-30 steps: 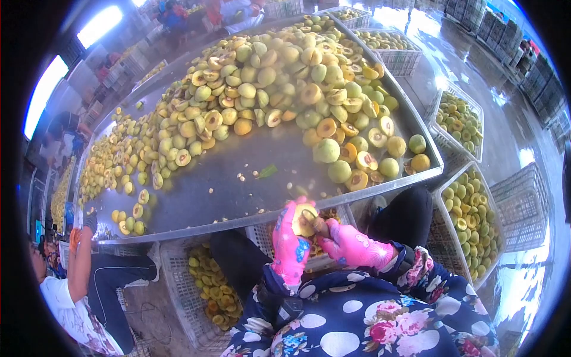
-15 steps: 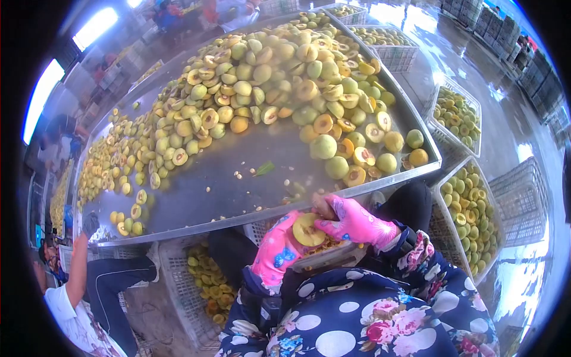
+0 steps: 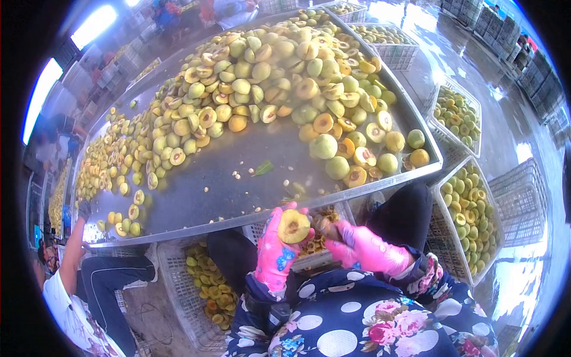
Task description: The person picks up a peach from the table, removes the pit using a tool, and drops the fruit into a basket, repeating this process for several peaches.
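Observation:
My left hand [image 3: 275, 253], in a pink glove with blue marks, holds a halved yellow-green fruit [image 3: 294, 226], its cut face with a brownish hollow turned upward. Just right of it, my right hand [image 3: 357, 245], also in pink, is closed with bare-looking fingertips; something small and brown may be in them, but it is blurred. Both hands are over a crate of scraps [image 3: 315, 257] at the near edge of the metal table [image 3: 238, 172]. Whole and halved fruits [image 3: 262, 71] are heaped on the table.
Crates of fruit stand at the right [image 3: 470, 217], upper right [image 3: 457, 122] and below left [image 3: 211, 285]. An empty-looking crate [image 3: 517, 196] is at far right. A co-worker's arm [image 3: 72, 250] reaches to the table at left. A green leaf [image 3: 262, 168] and small seeds lie on the metal.
My left hand has raised and tilted the half fruit upward and left. My right hand has come off the fruit and moved slightly down and right. The co-worker's hand has shifted left.

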Available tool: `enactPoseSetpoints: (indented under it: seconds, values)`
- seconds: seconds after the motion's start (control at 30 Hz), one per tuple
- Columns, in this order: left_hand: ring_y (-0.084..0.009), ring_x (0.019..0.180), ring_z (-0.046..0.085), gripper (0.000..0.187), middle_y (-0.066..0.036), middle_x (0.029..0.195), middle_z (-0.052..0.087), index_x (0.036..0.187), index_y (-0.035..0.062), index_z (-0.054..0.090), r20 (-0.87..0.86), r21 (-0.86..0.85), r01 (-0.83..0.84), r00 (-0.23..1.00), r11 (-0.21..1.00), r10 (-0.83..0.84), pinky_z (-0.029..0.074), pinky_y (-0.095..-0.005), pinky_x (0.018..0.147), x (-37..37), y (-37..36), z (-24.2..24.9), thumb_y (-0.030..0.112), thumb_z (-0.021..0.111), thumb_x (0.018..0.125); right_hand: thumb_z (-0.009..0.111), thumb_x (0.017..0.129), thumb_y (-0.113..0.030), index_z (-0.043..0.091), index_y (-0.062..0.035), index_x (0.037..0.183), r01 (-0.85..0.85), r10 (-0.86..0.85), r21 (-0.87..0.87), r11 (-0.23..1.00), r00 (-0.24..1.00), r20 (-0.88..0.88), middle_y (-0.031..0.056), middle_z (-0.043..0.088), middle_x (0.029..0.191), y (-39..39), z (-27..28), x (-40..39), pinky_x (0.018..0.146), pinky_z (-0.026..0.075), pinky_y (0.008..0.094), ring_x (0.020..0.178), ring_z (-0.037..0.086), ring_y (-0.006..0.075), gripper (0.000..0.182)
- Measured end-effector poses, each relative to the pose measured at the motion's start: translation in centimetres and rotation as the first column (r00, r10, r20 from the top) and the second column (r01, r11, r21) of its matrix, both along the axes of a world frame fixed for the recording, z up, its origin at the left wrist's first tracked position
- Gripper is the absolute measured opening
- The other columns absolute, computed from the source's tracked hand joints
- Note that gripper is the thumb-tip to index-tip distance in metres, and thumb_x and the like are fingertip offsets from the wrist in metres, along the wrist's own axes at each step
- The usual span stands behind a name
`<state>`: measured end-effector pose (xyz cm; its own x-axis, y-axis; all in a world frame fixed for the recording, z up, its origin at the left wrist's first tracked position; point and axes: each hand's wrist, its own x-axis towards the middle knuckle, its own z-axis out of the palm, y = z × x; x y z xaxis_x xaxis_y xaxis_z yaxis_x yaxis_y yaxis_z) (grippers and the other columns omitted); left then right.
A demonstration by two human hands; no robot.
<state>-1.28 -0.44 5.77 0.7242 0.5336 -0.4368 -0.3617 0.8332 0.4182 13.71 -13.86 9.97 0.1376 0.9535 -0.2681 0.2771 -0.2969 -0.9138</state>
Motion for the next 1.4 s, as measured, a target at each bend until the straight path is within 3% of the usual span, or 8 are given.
enactPoseSetpoints:
  seconds: [0.3,0.73,0.8,0.9,1.1,1.17,1.3,1.4]
  values:
    - [-0.0273,0.097,0.057,0.039,-0.015,0.111,0.056,0.122,0.0047,0.046,-0.052,0.070,-0.053,0.997,0.996,0.057,0.050,-0.0407,0.080,0.8,-1.2,0.4,0.032,0.038,0.096,0.054,0.088,-0.019,0.043,-0.0004,0.095,-0.008,0.006,0.024,1.000,0.994,0.110,0.0224,0.056,0.067,0.1,-0.6,-1.7,0.053,0.042,0.0437,0.065,0.059,0.0404,0.022]
    - [-0.0230,0.096,0.056,0.038,-0.015,0.110,0.056,0.121,0.0019,0.046,-0.070,0.258,-0.186,0.975,0.948,0.210,0.048,-0.0372,0.082,1.7,-2.7,-1.8,0.028,0.042,0.094,0.054,0.086,-0.018,0.043,-0.0010,0.094,-0.137,0.029,0.248,0.959,0.919,0.394,0.0202,0.055,0.065,0.1,-4.4,-2.1,0.049,0.042,0.0430,0.059,0.058,0.0377,0.022]
    - [-0.0228,0.096,0.056,0.038,-0.014,0.108,0.057,0.120,0.0008,0.047,-0.105,0.285,-0.224,0.959,0.932,0.263,0.049,-0.0368,0.080,1.8,-3.0,-2.0,0.027,0.043,0.093,0.054,0.085,-0.018,0.042,-0.0003,0.093,-0.051,0.010,0.171,0.984,0.972,0.235,0.0199,0.055,0.063,0.1,-4.8,-2.5,0.047,0.042,0.0439,0.057,0.057,0.0375,0.023]
    - [-0.0191,0.090,0.059,0.025,-0.014,0.102,0.061,0.108,-0.0012,0.057,-0.124,0.286,-0.262,0.944,0.922,0.307,0.048,-0.0306,0.082,2.0,-3.1,-2.1,0.014,0.055,0.088,0.054,0.085,-0.018,0.042,0.0006,0.090,-0.118,0.079,0.081,0.990,0.923,0.377,0.0197,0.055,0.061,0.5,-4.7,-2.3,0.047,0.042,0.0453,0.055,0.057,0.0381,0.023]
    - [-0.0130,0.076,0.061,0.018,-0.011,0.091,0.064,0.098,0.0005,0.061,-0.210,0.310,-0.286,0.909,0.906,0.359,0.053,-0.0252,0.062,3.0,-2.7,-2.7,0.010,0.064,0.083,0.055,0.084,-0.015,0.041,0.0005,0.089,-0.104,0.033,0.156,0.982,0.916,0.401,0.0191,0.054,0.060,0.9,-6.9,-2.2,0.046,0.042,0.0439,0.055,0.057,0.0377,0.022]
    - [-0.0136,0.073,0.061,0.014,-0.008,0.089,0.064,0.095,0.0033,0.062,-0.234,0.360,-0.276,0.898,0.891,0.372,0.054,-0.0275,0.060,3.2,-2.4,-3.2,0.013,0.063,0.084,0.054,0.083,-0.014,0.041,0.0000,0.089,-0.229,0.087,0.176,0.957,0.809,0.581,0.0176,0.053,0.060,1.0,-8.2,-2.3,0.045,0.041,0.0415,0.054,0.056,0.0357,0.020]
    - [-0.0133,0.070,0.061,0.012,-0.007,0.087,0.064,0.091,0.0042,0.062,-0.280,0.379,-0.260,0.883,0.888,0.378,0.054,-0.0290,0.057,3.4,-2.0,-3.9,0.014,0.063,0.085,0.053,0.084,-0.014,0.042,-0.0008,0.089,-0.135,0.085,0.106,0.985,0.920,0.382,0.0135,0.050,0.062,1.3,-6.9,-2.5,0.044,0.040,0.0368,0.051,0.055,0.0300,0.017]
    - [-0.0129,0.069,0.061,0.013,-0.007,0.087,0.064,0.092,0.0031,0.062,-0.319,0.414,-0.212,0.877,0.885,0.359,0.055,-0.0297,0.058,3.1,-1.7,-4.0,0.014,0.063,0.084,0.056,0.083,-0.017,0.040,0.0005,0.097,-0.143,0.129,0.055,0.988,0.971,0.203,0.0183,0.056,0.067,1.5,-8.2,-2.1,0.050,0.042,0.0423,0.062,0.059,0.0373,0.027]
